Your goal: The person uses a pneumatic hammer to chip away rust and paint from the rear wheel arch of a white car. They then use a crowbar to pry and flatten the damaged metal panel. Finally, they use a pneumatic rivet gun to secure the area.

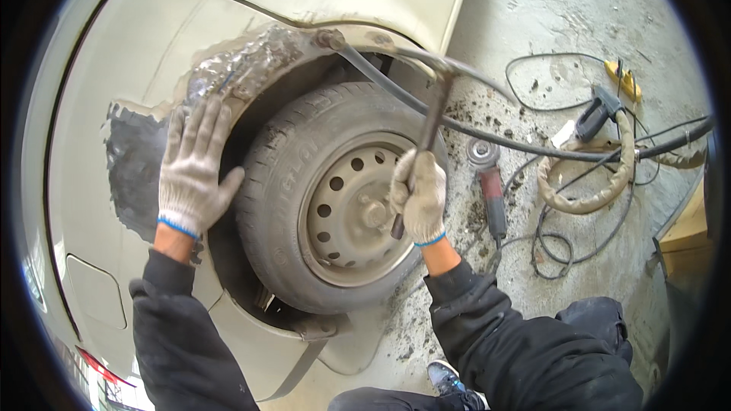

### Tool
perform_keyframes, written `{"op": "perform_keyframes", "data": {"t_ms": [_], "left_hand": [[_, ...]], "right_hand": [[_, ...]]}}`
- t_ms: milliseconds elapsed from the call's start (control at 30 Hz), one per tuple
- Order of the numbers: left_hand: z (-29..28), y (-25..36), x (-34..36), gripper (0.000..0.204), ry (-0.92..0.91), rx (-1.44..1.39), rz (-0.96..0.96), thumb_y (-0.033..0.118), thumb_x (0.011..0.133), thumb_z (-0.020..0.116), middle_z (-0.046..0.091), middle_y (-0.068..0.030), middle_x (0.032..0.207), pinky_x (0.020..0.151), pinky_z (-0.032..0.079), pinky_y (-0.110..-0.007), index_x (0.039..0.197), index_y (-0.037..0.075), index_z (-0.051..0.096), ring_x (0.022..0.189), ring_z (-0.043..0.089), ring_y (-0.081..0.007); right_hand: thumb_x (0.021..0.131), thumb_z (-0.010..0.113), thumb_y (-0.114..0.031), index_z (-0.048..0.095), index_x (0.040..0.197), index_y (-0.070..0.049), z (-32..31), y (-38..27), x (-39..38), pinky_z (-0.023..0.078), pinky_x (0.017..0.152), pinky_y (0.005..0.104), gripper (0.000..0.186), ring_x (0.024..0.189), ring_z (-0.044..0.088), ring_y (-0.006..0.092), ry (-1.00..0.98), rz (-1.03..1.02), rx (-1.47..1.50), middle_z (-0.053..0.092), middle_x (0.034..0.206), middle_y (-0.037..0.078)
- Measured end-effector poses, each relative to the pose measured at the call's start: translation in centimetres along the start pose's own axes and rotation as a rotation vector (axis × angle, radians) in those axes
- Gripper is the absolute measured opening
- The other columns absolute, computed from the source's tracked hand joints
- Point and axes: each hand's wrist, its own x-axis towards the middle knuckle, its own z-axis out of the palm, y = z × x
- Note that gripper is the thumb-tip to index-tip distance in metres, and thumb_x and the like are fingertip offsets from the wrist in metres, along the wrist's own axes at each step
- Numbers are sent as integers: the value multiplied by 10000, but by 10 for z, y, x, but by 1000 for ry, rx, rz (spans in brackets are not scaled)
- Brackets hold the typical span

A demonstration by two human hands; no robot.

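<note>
1. Grey concrete floor [525, 0], strewn with dark crumbs, runs beside a pale car [152, 38]; its wheel [343, 217] fills the arch between the person's hands.
2. From where I stand, the left hand [194, 171], gloved, lies flat on the panel, fingers straight and thumb spread, gripping nothing. Its fingertips reach the shiny bare patch [244, 68]; a dark grey patch [137, 167] is just beside it.
3. Gloved too, the right hand [420, 198] is closed around the handle of a hammer [435, 110], held up in front of the wheel.
4. What could go wrong, to my eye: a stray blow could catch the left hand, being so near the arch, or glance off the curved lip and dent sound metal. A black hose [518, 144] crosses behind the handle, so the hammer might snag on it.
5. As for direction, the handle's long axis slants up and slightly right, butt low before the hub. The blurred head lies crosswise at the top, one end toward the arch, the other toward the floor side.
</note>
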Motion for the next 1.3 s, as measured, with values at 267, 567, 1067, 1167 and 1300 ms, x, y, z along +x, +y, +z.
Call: {"op": "perform_keyframes", "data": {"t_ms": [267, 567, 1067, 1167, 1300], "left_hand": [[25, 11, 85, 915, -94, 202, -119, 316, 857, 709, 229, -81, 1691, 1295, 124, -453, 1627, 148, 245, 1558, 209, -294], [-8, -1, -67, 989, -124, 13, -64, 483, 762, 755, 356, -144, 1624, 1284, 142, -491, 1558, 41, 369, 1531, 277, -297], [30, 56, -200, 920, -47, 21, -462, 390, 765, 776, 369, -189, 1610, 1263, 166, -544, 1532, 27, 421, 1518, 297, -372], [31, 72, -224, 939, 33, 17, -396, 407, 780, 769, 365, -205, 1606, 1255, 167, -573, 1535, -6, 392, 1513, 297, -388], [33, 87, -257, 940, 41, 2, -383, 440, 788, 768, 364, -224, 1598, 1240, 171, -614, 1517, -28, 403, 1506, 299, -408]], "right_hand": [[1024, 641, -351, 598, 966, -59, -40, 38, -37, 336, 394, 241, 302, 463, 437, 32, 229, 90, -145, 482, 623, -69], [1086, 457, -385, 522, 788, -107, -70, 29, -20, 287, 412, 238, 413, 437, 378, 71, 98, 91, -349, 451, 584, -14], [1079, 395, -528, 539, 914, -114, -57, -15, -12, 300, 427, 277, 468, 435, 338, 109, -78, 254, -46, 439, 597, -11], [1081, 402, -516, 536, 912, -122, -58, -19, -13, 292, 418, 284, 450, 427, 336, 107, -71, 257, -41, 434, 589, -18], [1085, 405, -500, 525, 908, -132, -60, -25, -13, 297, 417, 281, 426, 427, 349, 106, 10, 226, -116, 429, 583, -28]]}}
